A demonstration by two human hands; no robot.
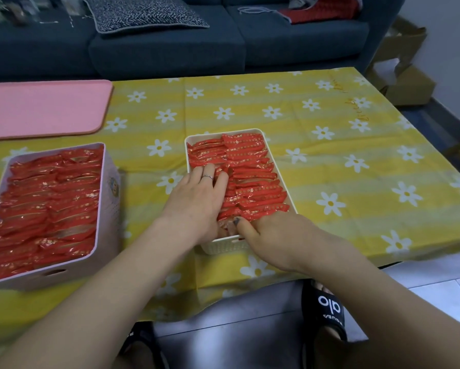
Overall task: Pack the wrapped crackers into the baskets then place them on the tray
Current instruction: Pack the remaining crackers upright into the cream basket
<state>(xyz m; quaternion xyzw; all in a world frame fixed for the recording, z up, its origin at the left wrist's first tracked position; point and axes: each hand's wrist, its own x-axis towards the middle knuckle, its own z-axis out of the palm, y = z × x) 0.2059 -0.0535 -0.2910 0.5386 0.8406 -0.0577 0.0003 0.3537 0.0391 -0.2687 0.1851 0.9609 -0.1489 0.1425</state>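
Wrapped crackers (246, 166) in red foil fill the white basket (278, 166) at the frame's centre, on the yellow flowered tablecloth (343, 134). The left hand (197, 198) lies flat on the packets, fingers slightly spread. The right hand (270, 231) sits at the basket's near edge, fingertips curled into the packets. At lower left a pink box (105, 209) holds more crackers; the pink tray (45, 107) lies upper left.

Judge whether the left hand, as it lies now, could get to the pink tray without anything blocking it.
Probably yes. The left hand rests on the crackers in the white basket, and only bare tablecloth lies between it and the pink tray. The pink box sits nearer, off that path.
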